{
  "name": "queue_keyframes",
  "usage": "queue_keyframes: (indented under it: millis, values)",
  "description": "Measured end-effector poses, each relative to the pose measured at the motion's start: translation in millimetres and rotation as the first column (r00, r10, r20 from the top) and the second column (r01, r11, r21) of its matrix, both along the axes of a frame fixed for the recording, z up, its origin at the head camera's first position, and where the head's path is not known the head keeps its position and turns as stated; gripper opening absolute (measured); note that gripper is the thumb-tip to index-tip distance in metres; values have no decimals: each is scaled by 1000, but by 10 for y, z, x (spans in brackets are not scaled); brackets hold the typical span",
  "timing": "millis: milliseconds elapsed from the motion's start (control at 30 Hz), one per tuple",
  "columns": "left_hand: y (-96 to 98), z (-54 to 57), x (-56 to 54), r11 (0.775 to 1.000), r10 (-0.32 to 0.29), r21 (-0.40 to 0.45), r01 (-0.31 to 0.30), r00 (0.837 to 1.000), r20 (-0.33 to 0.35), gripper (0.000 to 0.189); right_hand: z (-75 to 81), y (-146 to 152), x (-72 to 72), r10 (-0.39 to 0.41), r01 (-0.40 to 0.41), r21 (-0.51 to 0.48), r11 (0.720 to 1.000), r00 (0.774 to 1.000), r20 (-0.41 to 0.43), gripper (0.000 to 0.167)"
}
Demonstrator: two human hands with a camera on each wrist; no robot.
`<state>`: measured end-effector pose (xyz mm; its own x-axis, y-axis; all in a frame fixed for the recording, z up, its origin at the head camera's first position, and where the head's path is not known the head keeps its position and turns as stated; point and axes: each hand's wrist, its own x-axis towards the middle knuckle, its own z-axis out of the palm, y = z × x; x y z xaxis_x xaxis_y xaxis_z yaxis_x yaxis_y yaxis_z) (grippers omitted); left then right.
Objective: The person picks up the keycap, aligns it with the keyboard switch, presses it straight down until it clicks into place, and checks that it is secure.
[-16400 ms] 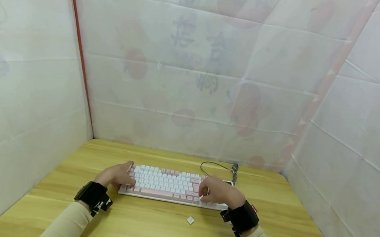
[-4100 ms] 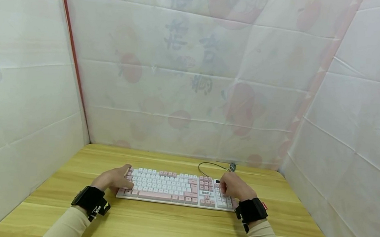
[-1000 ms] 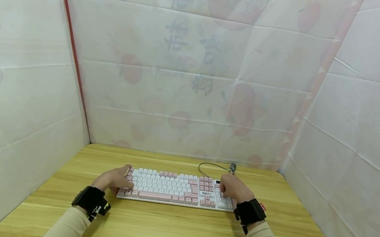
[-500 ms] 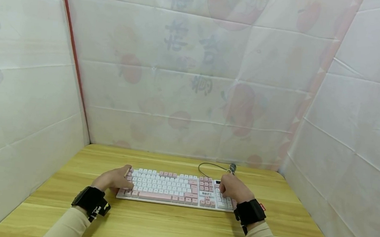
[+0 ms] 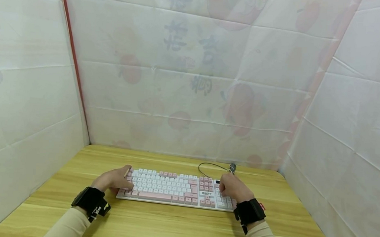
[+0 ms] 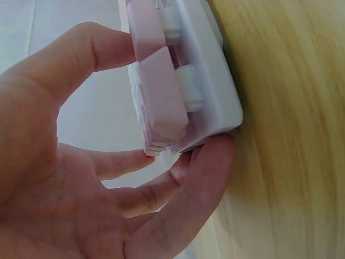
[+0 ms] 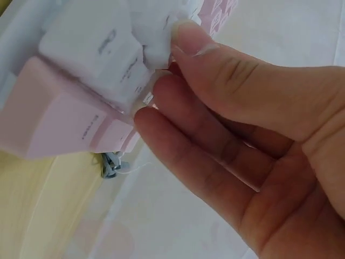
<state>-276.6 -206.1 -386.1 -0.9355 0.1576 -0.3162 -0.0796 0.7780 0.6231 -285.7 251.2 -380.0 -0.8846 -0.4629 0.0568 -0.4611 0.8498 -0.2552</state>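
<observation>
A pink and white keyboard (image 5: 164,185) lies on the wooden table. My left hand (image 5: 116,178) grips its left end. In the left wrist view, the thumb (image 6: 110,48) lies against the pink keys (image 6: 161,91) while a fingertip (image 6: 221,145) tucks under the white case (image 6: 215,91). At the other end, my right hand (image 5: 236,189) is bent over the number pad (image 5: 221,200). The right wrist view shows its thumb (image 7: 194,40) and curled fingers (image 7: 167,140) pinching at a white keycap (image 7: 157,54), beside a pink Enter key (image 7: 64,116). The fingertips partly hide this keycap.
A thin cable (image 5: 211,164) loops behind the keyboard and ends in a dark bundle (image 5: 232,168) close to my right hand. Pale printed sheets (image 5: 191,96) enclose the table (image 5: 168,228) at the back and both sides.
Since the oldest frame, the loose white keycap has gone from the table, and my right hand has shifted right to the number pad. Over the last second both hands stay nearly still.
</observation>
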Motion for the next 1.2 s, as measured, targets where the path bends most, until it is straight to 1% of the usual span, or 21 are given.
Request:
queue_keyframes:
  millis: [200, 400, 567, 800, 1067, 1200]
  values:
    - [4, 6, 3, 1000, -3, -8, 2, 1000, -6, 105, 19, -11, 3, 10, -10, -11, 1000, 1000, -23, 29]
    - [5, 2, 5, 1000, -4, -20, 3, 1000, -11, 105, 10, -38, 0, -4, 4, 7, 1000, 999, -34, 25]
    - [-2, -12, -1, 999, -12, -30, 11, 1000, -22, 104, 4, -55, 25, -9, 10, 28, 1000, 999, -43, 29]
    - [2, -13, -1, 1000, -5, -25, 4, 1000, -16, 104, 4, -53, 39, 2, -1, 16, 1000, 999, -52, 31]
    - [5, -4, 2, 1000, -3, -32, 2, 1000, -12, 104, -11, -43, 29, 21, -20, 24, 1000, 998, -52, 48]
    - [1, -5, -14, 999, -12, -49, 11, 1000, -21, 104, -9, -52, 32, 18, -16, 31, 999, 997, -69, 51]
